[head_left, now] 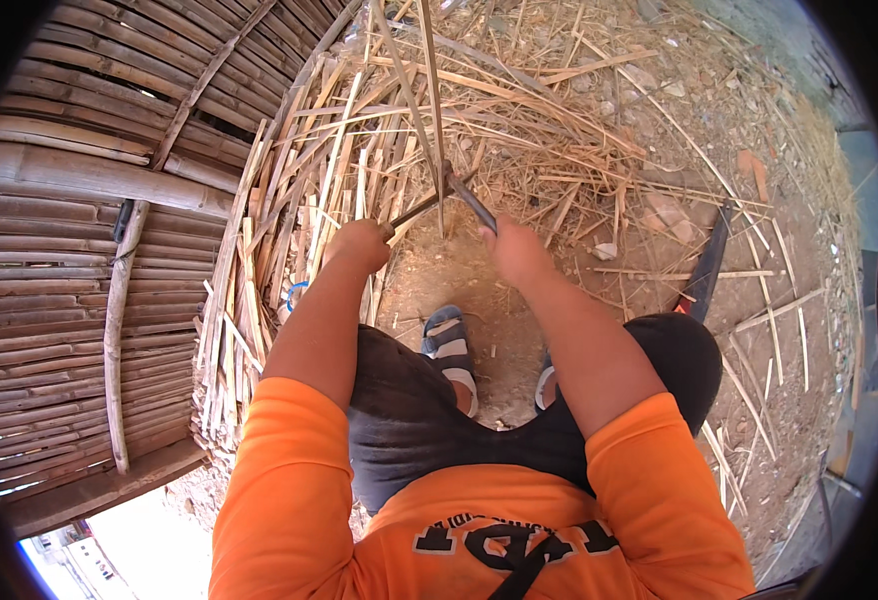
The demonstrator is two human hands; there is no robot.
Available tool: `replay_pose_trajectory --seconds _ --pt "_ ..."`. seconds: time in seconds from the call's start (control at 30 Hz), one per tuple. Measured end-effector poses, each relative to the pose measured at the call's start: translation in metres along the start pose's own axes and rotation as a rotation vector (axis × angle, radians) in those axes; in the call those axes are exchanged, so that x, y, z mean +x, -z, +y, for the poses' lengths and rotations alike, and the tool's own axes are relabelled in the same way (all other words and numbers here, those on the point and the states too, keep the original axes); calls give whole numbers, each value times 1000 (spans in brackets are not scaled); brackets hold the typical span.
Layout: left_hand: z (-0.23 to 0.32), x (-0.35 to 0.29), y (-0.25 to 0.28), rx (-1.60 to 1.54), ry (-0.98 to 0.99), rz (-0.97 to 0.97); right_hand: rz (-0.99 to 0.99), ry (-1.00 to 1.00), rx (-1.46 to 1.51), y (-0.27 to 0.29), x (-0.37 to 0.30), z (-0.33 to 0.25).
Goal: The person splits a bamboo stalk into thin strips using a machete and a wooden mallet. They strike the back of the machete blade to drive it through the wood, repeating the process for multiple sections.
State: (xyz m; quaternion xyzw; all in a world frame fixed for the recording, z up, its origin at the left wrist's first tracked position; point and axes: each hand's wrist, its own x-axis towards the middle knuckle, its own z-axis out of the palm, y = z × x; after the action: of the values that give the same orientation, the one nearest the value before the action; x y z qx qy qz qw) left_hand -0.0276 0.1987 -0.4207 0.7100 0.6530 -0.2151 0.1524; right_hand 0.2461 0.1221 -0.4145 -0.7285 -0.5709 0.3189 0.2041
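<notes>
We see pale yellow-tan bamboo strips (359, 170) piled far left of centre, straw-coloured. Bamboo wall (69, 250) on the left: brown-grey, horizontally banded. Ground (479, 290): reddish-brown dirt. Tool handles (459, 195) in both hands: dark grey, metal sheen. Shirt sleeves (289, 480) near us: bright orange, with black and white lettering on the chest. Shorts (399, 420): dark charcoal. Sandals (451, 345): grey-blue straps on white soles. Long blade (709, 265) lying right: black, with a red bit at its near end. Small blue ring (295, 293) among the strips, left.
</notes>
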Motion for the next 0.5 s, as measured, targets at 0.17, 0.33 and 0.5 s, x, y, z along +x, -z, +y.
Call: replay_pose_trajectory --seconds 0.17,0.33,0.5 --pt "21 -8 9 -43 85 3 27 -53 18 -3 14 15" --pt "-2 10 -12 -109 50 40 343 -12 296 34 24 -29" --pt "2 6 0 -56 78 -43 94 -61 108 14 13 -11"
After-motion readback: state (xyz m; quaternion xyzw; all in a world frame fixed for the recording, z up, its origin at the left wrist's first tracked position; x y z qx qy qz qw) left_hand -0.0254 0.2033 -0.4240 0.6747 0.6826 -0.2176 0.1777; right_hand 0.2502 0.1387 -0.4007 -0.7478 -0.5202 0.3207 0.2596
